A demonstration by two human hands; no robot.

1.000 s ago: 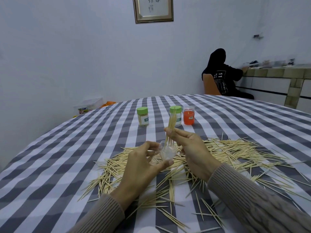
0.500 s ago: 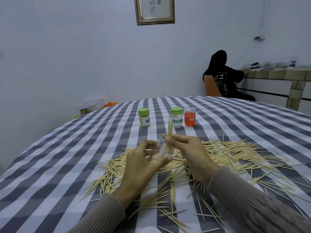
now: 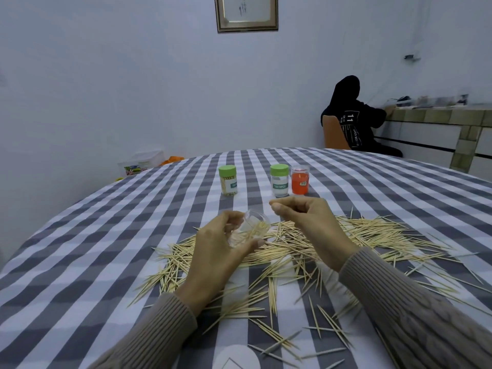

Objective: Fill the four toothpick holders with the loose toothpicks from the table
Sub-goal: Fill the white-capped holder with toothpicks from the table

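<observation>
Four toothpick holders were in view. The left hand (image 3: 215, 251) gripped a clear holder (image 3: 249, 230) with its fingers (image 3: 231, 217) curled round the wall, tilted with its open mouth toward the far side; a small bunch of toothpicks lay slanted inside it. It was held just above the surface (image 3: 80, 262), over the near edge of the pile. The other three stood upright farther back: a green-capped holder (image 3: 228, 180) on the left, packed with toothpicks, a second green-capped holder (image 3: 279, 180) with a white label whose contents could not be told, and touching or just beside it on the right a clear holder (image 3: 300, 180) with an orange-red filling.

The right hand (image 3: 308, 222) hovered beside the held holder's mouth, thumb and forefinger tips pinched together, the other fingers loosely curled; whether anything was pinched between them could not be told.

The loose toothpicks (image 3: 359, 235) lay scattered in a broad heap across the checked surface, too many to count.
</observation>
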